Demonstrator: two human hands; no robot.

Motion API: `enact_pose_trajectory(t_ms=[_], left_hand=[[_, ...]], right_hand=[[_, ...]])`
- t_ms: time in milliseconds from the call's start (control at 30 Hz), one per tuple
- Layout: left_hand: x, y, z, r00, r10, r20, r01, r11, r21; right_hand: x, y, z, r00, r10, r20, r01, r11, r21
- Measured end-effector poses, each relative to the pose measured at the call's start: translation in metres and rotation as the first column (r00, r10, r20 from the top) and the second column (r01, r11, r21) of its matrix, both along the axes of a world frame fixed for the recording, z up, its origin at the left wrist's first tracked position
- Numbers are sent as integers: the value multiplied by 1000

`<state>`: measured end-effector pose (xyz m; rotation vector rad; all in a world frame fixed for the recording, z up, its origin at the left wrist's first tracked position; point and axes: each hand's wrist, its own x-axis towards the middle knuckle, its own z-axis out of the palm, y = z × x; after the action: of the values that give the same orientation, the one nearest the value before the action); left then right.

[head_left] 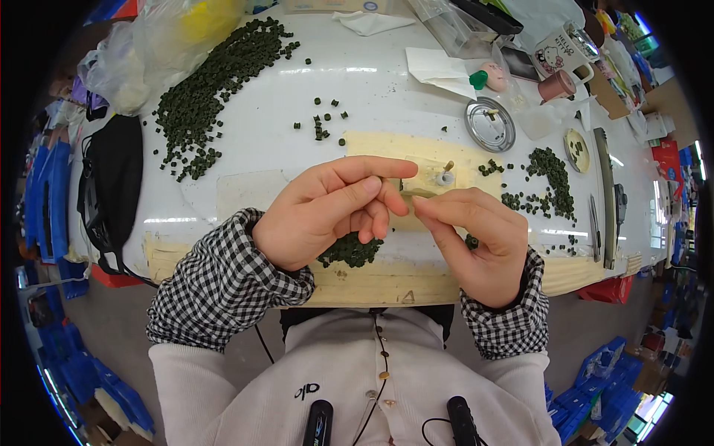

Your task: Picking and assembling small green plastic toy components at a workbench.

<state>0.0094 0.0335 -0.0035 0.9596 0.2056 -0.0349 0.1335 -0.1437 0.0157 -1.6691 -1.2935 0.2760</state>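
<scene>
My left hand [320, 208] is over the middle of the table, thumb closed against the curled fingers and index finger stretched to the right. A small dark bit shows beside its fingertips, too little to make out. Facing it, my right hand [480, 230] has its thumb and index finger pinched together; what lies between them is hidden. Just beyond the fingertips, a small pale fixture [445, 178] with a short brown peg sits on a yellowish board [372, 145]. Below my left hand is a pile of small dark green cylindrical parts [349, 251].
A large heap of dark green parts [216, 82] spreads at the far left, a smaller heap [549, 178] at the right. A round metal lid [489, 125], a shallow dish [576, 149], tweezers [595, 227], a white mug [561, 56] and a black cloth bag [111, 186] lie around.
</scene>
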Motion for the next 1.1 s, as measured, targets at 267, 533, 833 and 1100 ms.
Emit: enact_pose_trajectory(t_ms=[267,533,833,1100], left_hand=[[-1,-1,6,999,-12,-45,16,995,95],[-2,-2,5,998,4,-64,-1,999,42],[-2,-4,3,999,21,-40,-19,998,58],[-3,-4,2,998,26,-57,-24,998,50]], right_hand=[[-2,-4,-8,883,-24,-469,37,999,18],[-2,-5,-9,764,-20,-645,31,1000,5],[5,-5,-13,931,61,-360,-42,997,61],[-3,-3,-11,806,19,-592,6,999,40]])
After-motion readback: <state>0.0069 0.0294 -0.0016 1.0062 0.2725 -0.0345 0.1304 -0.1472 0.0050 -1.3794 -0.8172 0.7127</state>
